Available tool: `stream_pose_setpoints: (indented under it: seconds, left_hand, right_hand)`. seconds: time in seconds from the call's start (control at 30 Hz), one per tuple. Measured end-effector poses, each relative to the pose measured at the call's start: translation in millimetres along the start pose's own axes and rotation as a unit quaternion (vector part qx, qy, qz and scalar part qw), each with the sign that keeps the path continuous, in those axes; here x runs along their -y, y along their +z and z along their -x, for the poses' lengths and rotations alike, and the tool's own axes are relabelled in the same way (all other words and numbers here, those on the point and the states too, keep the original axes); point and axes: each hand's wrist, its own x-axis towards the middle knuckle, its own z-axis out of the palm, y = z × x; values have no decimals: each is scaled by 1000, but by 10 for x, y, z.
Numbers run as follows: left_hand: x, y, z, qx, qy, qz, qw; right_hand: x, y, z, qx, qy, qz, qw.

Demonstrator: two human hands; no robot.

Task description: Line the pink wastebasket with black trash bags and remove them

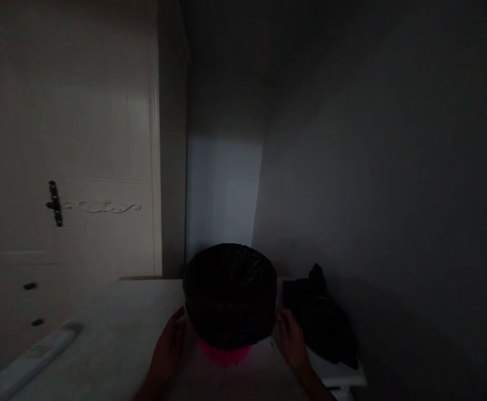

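A pink bin [225, 353] stands upright on a white tabletop, its base showing below a black bin liner [232, 317]. The liner lines the inside and is folded down over the outside, covering most of the bin. My left hand [170, 341] is at the bin's left side, fingers stretched towards the liner; contact is too dark to make out. On the other side, my right hand [291, 335] has its fingers apart, the tips at the liner's right edge. Neither hand visibly grips anything.
A crumpled black plastic bag [324, 320] lies at the right on the white table [113, 345]. A long pale object [34, 356] rests near the left edge. Behind are a light cabinet door with a dark handle [54, 204] and grey walls. The room is dim.
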Motion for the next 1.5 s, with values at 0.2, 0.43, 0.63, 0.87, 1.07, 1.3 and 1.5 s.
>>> stream_pose_setpoints:
  seconds: [0.2,0.43,0.63,0.87,1.07,1.3,1.5]
  left_hand:
    - [44,17,-1,41,45,-116,991]
    - [-330,54,108,147,109,-340,923]
    - [-584,74,222,173,136,-427,877]
    - [-426,-161,437,136,149,-478,855]
    - [-260,-235,524,78,152,-490,855]
    - [-289,-195,519,78,147,-490,856]
    - [-322,-231,514,100,127,-463,871]
  right_hand:
    - [-217,-16,60,26,29,16,999]
    - [-167,-1,35,50,2,93,994]
    - [-64,8,160,50,-8,156,986]
    - [114,-73,366,59,-47,216,973]
    - [290,-69,404,61,-45,282,956]
    - [327,-84,415,87,-59,311,945]
    - [401,-90,410,89,-57,306,946]
